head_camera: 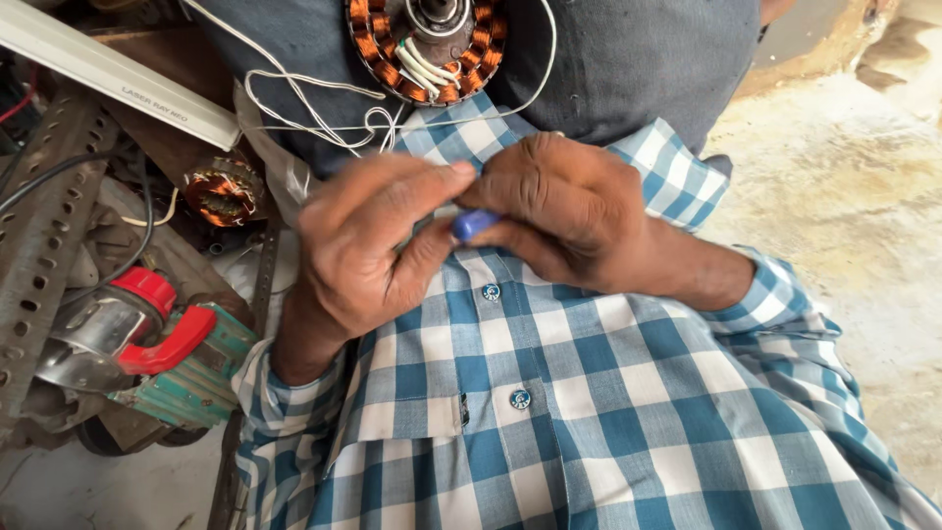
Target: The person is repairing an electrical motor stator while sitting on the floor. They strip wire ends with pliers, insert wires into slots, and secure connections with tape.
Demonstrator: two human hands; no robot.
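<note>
Head | blue handle [475, 224] pinched between both hands [471, 221] | chest-high

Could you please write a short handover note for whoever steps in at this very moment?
Left hand: fingers pinched at the tip of a small blue-handled tool.
Right hand: closed around that tool, close to the checked shirt.
Copper-wound stator lies on the lap, its white wires loose. A second coil and a red-and-green power tool lie to the left.
Done and left: cannot tell from this view.
</note>
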